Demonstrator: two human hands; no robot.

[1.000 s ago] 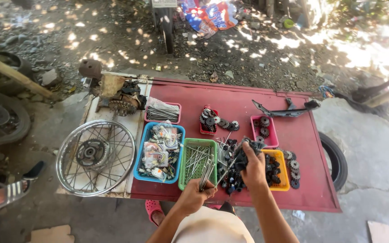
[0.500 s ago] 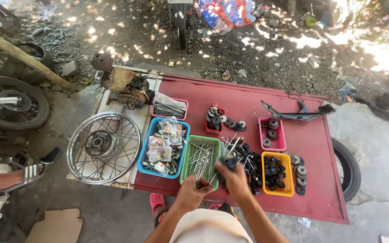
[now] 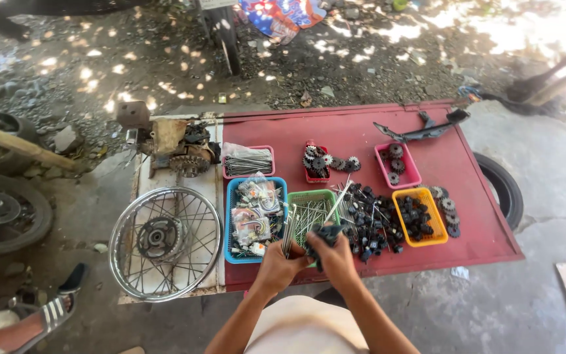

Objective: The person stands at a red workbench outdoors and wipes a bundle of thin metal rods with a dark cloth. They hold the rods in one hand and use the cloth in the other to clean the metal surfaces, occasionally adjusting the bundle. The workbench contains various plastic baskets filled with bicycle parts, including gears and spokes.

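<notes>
Left to right: beside the spoked wheel (image 3: 165,241) and blue basket (image 3: 230,219), the left hand (image 3: 276,265) grips a bundle of spokes (image 3: 289,231) over the green basket (image 3: 314,198), while the right hand (image 3: 337,257) — out over the loose black parts (image 3: 375,223) 1 second ago — now pinches a dark cloth (image 3: 324,236) against them.

Both forearms bare to the elbow, no sleeves, gloves, watch or rings visible. Left hand (image 3: 275,267), right hand (image 3: 337,257). Pale cream garment below.

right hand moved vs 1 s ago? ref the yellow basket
Yes. The right hand has moved left, away from the yellow basket, and now meets the left hand at the green basket, its grip on a dark cloth.
</notes>
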